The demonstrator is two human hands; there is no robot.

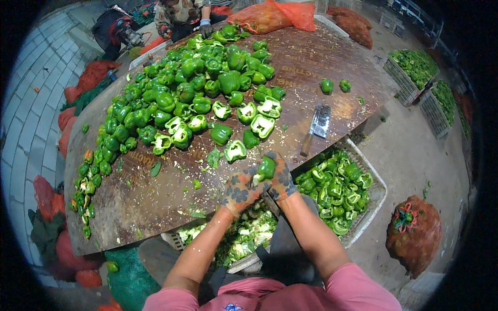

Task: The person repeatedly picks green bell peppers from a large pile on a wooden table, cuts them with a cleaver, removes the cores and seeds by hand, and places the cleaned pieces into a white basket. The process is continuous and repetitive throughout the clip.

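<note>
Over the table's near edge, a green bell pepper (266,168) is held between my two gloved hands. My right hand (282,177) wraps round it from the right, fingers closed. From the left, my left hand (243,191) is closed against its pale lower side; some of those fingers are hidden. Both gloves are orange with dark flower prints. Just beyond lie cut pepper halves (235,151) with pale insides showing. A cleaver (320,122) with a wooden handle rests on the table to the right. The big heap of whole green peppers (166,101) spreads across the far and left side.
Below the wooden table (311,57), a crate (381,199) holds cut green peppers; another crate (248,263) between my legs holds pale cores. A red mesh sack (414,236) sits on the floor at right. Across the table, a person's gloved hand (206,28) is near the heap.
</note>
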